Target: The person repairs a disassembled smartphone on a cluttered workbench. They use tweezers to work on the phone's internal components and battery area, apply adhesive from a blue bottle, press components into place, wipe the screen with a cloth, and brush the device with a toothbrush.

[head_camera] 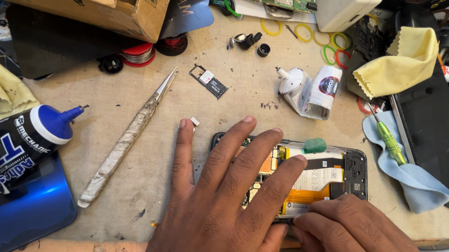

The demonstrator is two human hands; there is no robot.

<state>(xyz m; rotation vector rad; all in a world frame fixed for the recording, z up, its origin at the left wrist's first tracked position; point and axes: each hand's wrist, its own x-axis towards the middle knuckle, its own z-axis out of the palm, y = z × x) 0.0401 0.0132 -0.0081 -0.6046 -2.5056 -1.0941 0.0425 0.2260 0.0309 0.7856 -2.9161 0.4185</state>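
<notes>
Pressing opened phone (332, 172), orange battery exposed, left hand (222, 199), right hand (363, 243)

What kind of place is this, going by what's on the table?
Probably a phone repair bench: an opened black phone with its back off, long tape-wrapped metal tweezers, and a green-handled screwdriver on a cluttered beige worktop.

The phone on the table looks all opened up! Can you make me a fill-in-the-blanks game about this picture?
1. The left hand lies flat on the opened ____.
2. The cloth draped at the upper right is ____.
3. The glue bottle at the left has a ____ cap.
4. The screwdriver resting on the light blue cloth has a ____ handle.

Missing words: phone; yellow; blue; green
</notes>
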